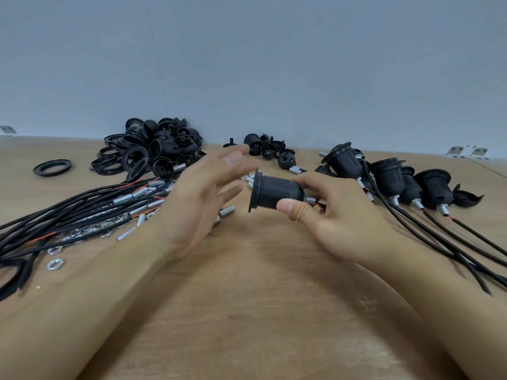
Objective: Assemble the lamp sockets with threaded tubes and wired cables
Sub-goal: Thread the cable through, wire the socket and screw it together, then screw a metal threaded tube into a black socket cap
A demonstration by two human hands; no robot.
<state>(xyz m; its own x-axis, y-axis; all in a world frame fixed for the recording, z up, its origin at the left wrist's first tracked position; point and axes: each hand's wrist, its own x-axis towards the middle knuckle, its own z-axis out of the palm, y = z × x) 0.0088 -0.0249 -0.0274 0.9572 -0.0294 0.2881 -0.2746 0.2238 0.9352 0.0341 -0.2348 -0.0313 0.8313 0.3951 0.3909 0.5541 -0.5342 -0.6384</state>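
Observation:
My right hand grips a black ribbed lamp socket lying sideways, its flange ring facing left and a silver threaded tube with a red wire at its right end. My left hand hovers just left of the flange with fingers spread and straight, holding nothing; it looks blurred. Several finished sockets with cables lie at the right. Wired cables with tubes fan out at the left.
A pile of black socket shells and rings sits at the back left, one loose ring farther left. Socket caps lie at the back centre. Hex nuts and loose tubes scatter on the wooden table. A grey wall stands behind.

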